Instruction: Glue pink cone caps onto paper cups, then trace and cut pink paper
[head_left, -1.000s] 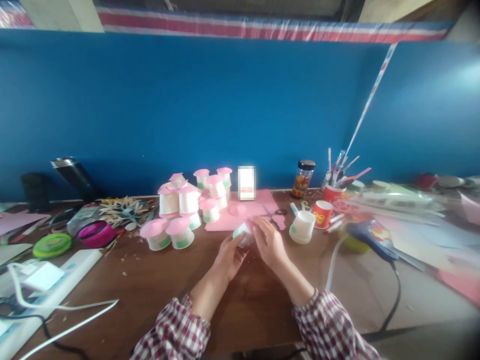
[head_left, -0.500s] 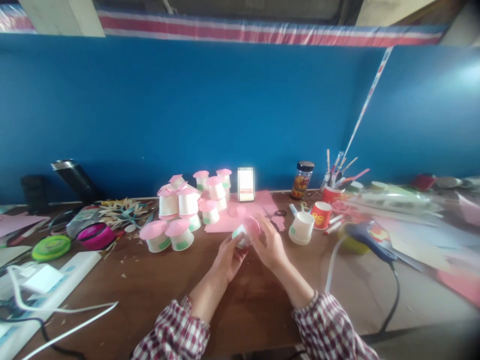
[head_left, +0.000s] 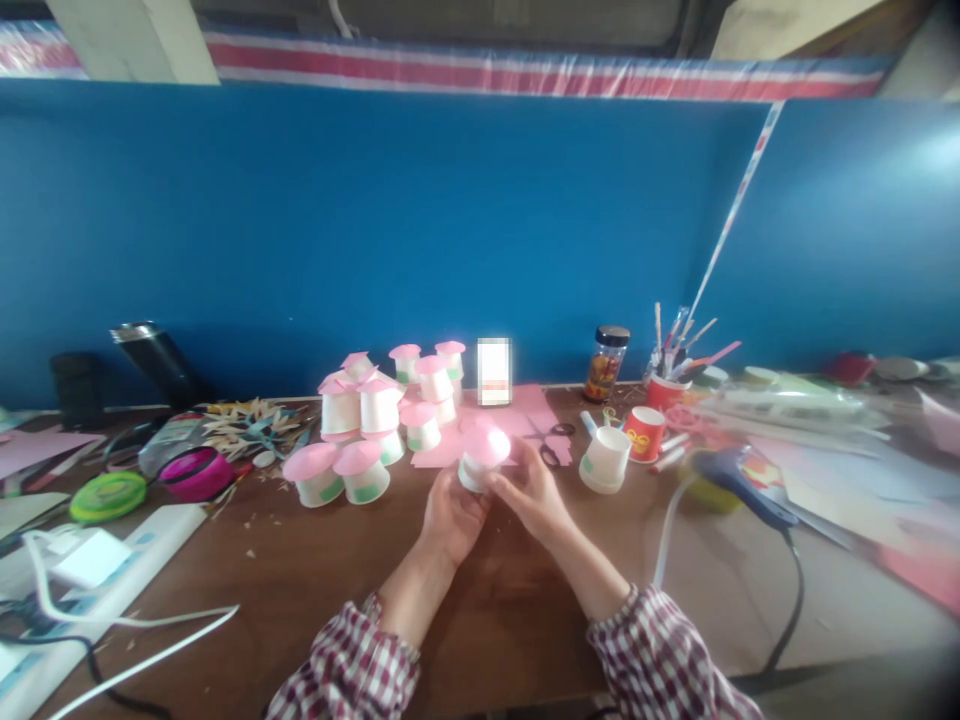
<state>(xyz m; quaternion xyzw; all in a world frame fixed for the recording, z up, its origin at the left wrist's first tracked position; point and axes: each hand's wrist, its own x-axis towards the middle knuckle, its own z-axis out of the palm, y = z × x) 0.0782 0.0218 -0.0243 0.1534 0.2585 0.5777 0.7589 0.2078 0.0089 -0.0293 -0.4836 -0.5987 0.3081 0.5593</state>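
Both my hands hold a small white paper cup with a pink paper top [head_left: 480,455] above the brown table [head_left: 315,590]. My left hand [head_left: 450,515] wraps its fingers round the cup's lower left side. My right hand [head_left: 534,492] pinches it from the right. The cup stands upside down with the pink disc on top. Behind it lies pink paper [head_left: 517,420] with black scissors [head_left: 553,440] on it. A cluster of finished pink-topped cups [head_left: 375,415] stands to the left.
A white cup [head_left: 604,458], a red cup [head_left: 645,432], a jar [head_left: 607,362] and a pen holder [head_left: 667,385] stand to the right. A blue glue gun [head_left: 739,475] with cable lies further right. At left are tape rolls [head_left: 187,470], wood scraps and a power strip [head_left: 97,580].
The cup has been turned from lying sideways to upright, with the pink top now facing up, and both hands have lifted it slightly.
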